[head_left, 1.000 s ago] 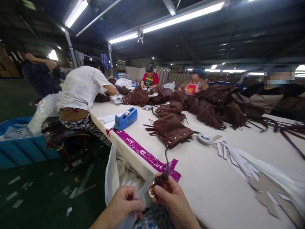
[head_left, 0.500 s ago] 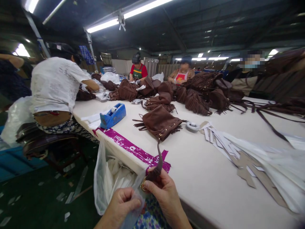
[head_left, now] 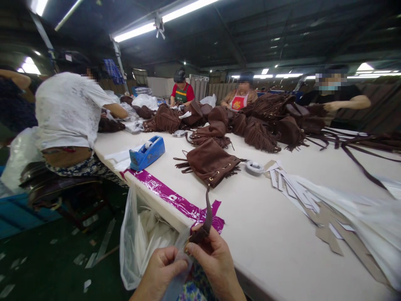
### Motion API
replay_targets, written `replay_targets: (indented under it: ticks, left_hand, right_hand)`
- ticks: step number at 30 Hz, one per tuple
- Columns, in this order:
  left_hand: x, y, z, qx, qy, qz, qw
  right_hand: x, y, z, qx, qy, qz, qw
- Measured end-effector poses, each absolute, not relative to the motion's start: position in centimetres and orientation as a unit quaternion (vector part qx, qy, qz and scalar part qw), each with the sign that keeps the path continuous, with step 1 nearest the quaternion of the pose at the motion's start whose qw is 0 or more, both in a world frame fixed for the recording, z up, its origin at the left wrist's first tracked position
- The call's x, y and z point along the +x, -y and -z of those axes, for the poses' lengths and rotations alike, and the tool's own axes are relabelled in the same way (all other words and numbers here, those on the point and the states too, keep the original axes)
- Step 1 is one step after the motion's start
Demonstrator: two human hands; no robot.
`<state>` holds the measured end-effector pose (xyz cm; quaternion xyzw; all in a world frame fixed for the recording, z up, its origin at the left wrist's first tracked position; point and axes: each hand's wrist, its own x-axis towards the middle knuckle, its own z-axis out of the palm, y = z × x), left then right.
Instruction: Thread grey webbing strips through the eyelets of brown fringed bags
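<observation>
A dark brown strap (head_left: 208, 211) with a brass-coloured metal fitting is pinched in my right hand (head_left: 216, 257) at the table's near edge. My left hand (head_left: 164, 267) is closed on a translucent plastic sheet (head_left: 179, 279), right beside the metal fitting. Up from my right hand the strap runs to a brown fringed bag (head_left: 210, 161) lying on its side on the white table, its gold eyelets facing me. Part of the metal fitting is hidden by my fingers.
On the left edge stands a blue tape dispenser (head_left: 147, 152) near purple tape (head_left: 166, 193). A plastic bag of white pieces (head_left: 150, 238) hangs below. White paper strips (head_left: 291, 188) lie right. Brown bags (head_left: 260, 129) are heaped behind; several people work around the table.
My hands shift slightly, the fingers closer together around the fitting. At the far right, a co-worker's arm has come into view over the brown bags. The worker at left has leaned a little.
</observation>
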<state>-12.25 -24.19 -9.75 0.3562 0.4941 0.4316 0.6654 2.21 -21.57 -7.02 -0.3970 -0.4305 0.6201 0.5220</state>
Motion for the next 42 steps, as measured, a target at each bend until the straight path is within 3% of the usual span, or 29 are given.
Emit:
replay_targets:
  ticks: [13,24,42]
  left_hand:
    - [-11.4,24.4,9.9,0.324,-0.483,-0.46,0.671]
    - [-11.0,24.6,10.6,0.314,-0.458,-0.507,0.659]
    - [-9.5,24.6,6.7,0.208,-0.33,-0.515,0.764]
  right_hand:
    - [2.5,21.3,8.0,-0.396,0.443,-0.616,0.517]
    - [3.2,20.8,7.9,-0.401,0.49,-0.62,0.464]
    - [3.5,20.5,6.6,-0.389,0.446,-0.677,0.437]
